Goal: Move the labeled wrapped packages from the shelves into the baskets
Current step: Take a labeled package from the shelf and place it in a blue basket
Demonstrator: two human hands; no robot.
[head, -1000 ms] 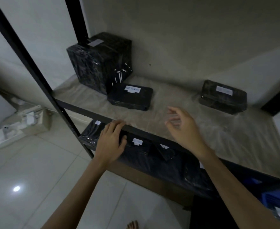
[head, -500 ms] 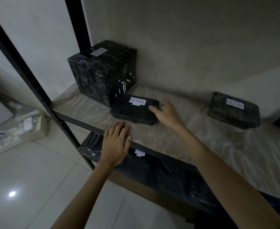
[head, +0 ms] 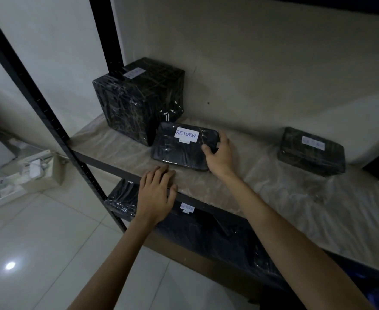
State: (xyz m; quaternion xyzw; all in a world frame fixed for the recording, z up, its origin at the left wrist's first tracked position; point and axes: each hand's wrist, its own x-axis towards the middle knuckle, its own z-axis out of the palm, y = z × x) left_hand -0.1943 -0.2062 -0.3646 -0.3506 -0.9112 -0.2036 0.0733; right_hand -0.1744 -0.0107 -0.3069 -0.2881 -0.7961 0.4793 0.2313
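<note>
**Gripping the flat package by its right end**

The right hand (head: 219, 157) is clasping the right short end of the flat package (head: 181, 151) labelled RETURN, thumb lying on top and fingers curling round the far corner. The package is lying on the shelf (head: 273, 189) with its long axis running left to right, so its length is stretching away from the grip toward the big box (head: 137, 101) (the two look to be touching). The left hand (head: 156, 195) is resting flat on the shelf's front edge, holding nothing, nearer the package's free left end.
</note>
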